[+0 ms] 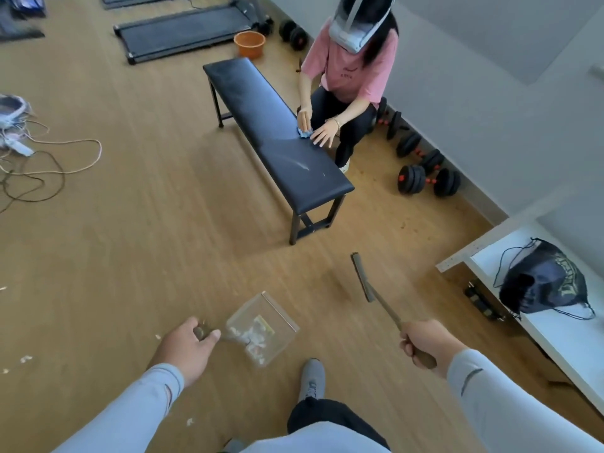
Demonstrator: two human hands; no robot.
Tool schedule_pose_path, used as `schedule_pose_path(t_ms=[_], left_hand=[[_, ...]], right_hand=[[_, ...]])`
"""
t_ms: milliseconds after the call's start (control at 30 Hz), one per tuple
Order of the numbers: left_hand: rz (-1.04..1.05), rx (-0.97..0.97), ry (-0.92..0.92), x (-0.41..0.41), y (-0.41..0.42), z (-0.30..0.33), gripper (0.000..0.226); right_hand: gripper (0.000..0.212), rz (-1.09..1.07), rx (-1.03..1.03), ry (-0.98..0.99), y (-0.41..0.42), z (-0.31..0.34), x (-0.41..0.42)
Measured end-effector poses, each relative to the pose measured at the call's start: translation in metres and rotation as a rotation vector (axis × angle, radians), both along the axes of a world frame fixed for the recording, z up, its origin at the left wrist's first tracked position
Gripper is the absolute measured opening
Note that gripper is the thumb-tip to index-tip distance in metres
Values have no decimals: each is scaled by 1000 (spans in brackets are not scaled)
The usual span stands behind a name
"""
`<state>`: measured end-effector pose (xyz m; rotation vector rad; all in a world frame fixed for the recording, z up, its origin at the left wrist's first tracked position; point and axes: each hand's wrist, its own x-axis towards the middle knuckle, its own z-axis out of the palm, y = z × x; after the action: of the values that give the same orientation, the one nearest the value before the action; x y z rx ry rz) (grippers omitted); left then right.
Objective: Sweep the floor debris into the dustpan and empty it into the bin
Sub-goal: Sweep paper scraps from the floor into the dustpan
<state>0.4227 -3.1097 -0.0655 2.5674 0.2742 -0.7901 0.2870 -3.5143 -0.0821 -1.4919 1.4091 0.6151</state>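
My left hand point(189, 346) grips the handle of a clear plastic dustpan point(264, 325), held low over the wooden floor. White paper scraps and a yellow bit point(253, 338) lie inside it. My right hand point(425, 343) is shut on the handle of a small brush point(362, 277), whose dark head is lifted off the floor to the right of the dustpan. A few white scraps point(26, 358) remain on the floor at the lower left, and one scrap point(189, 421) lies under my left sleeve. No bin for emptying is clearly in view.
A black bench point(277, 135) stands ahead, with a crouching person point(346, 80) wiping it. Dumbbells point(428, 181) line the right wall. A white shelf point(555, 328) with a black bag is at right. Cables point(49, 158) lie at left, treadmills and an orange bucket point(249, 44) far back.
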Motion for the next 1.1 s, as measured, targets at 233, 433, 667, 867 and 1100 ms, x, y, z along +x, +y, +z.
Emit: schedule_pose_path(t_ms=[233,433,667,867,1100], left_hand=[[24,19,19,35,-43,-29,25],[-43,49,52,80,-63,-72,26],[-40,111,5,109,-80,-103,19],[-29,126,-6,111,-86,-102,27],[-52,149,-11,113,-81,-99,21]], right_hand=[[20,-19,-31,-1,-75,-35,73],[11,-68,-92,23,-117,-77,152],[6,265,-99,138,-89,-132,190],[24,659,12,247,-23,-93,121],[45,406,181,196,-43,-29,76]])
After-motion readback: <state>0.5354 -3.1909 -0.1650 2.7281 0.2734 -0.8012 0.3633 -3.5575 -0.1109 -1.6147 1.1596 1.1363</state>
